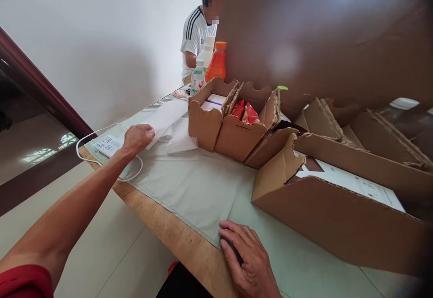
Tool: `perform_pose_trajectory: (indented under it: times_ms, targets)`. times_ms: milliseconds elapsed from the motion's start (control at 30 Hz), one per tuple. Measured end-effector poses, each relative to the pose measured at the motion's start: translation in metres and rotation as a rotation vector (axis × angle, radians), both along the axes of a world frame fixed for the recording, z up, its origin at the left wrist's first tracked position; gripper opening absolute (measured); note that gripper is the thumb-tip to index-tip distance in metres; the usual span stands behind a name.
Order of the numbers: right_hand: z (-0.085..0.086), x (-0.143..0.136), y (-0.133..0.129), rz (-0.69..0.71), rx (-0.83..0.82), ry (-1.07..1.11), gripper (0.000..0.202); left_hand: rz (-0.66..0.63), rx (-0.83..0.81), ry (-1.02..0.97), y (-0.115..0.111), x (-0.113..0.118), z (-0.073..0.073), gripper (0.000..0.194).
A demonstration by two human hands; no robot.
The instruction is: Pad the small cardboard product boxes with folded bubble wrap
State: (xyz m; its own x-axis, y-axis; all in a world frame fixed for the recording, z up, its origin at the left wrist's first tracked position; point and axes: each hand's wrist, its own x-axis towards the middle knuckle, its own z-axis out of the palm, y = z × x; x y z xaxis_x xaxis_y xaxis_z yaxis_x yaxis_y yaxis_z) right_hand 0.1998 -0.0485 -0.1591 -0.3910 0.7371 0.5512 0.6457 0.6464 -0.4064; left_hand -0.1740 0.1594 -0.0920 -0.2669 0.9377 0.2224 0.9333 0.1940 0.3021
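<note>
1. A large brown cardboard panel [321,32] stands upright behind the table.
2. The table [152,212] has a bare wooden edge and a pale green cloth [203,176].
3. A long open box [321,226] at right holds a flat white carton [355,183].
4. A person [191,34] in a white striped shirt is beyond the far end, near an orange bottle [216,66].
5. Smaller boxes [237,138] stand side by side; red packets [250,114] are already inside one.
6. A translucent plastic sheet [169,113] lies on the cloth left of these boxes, loose and outside them. I judge its handling unfinished; how much is left cannot be told.
7. The left hand [137,138] is closed on the sheet's near end.
8. The right hand [248,255] rests at the table's near edge, fingers loosely spread, apparently gripping nothing; its palm is hidden.
9. A white labelled item [107,145] lies beside the left wrist, with a white cable [78,147] looping around it.
</note>
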Motion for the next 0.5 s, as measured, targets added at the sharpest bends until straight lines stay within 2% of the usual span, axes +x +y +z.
perform_pose_trajectory:
  times_ms: [133,300,400,500]
  targets:
    - [-0.001,-0.001,-0.002,-0.009,-0.006,0.027,0.018,0.021,0.028,-0.044,0.006,-0.010,0.021,0.037]
    - [0.001,-0.003,-0.003,-0.020,-0.046,0.020,0.018,0.110,0.227,-0.048,-0.003,-0.015,0.048,0.040]
    - [0.003,-0.003,-0.004,-0.021,-0.070,0.005,0.019,0.122,0.358,-0.049,-0.016,-0.012,0.066,0.038]
    - [0.003,-0.002,-0.005,-0.023,-0.098,0.022,0.020,0.062,0.448,-0.051,-0.043,-0.002,0.081,0.033]
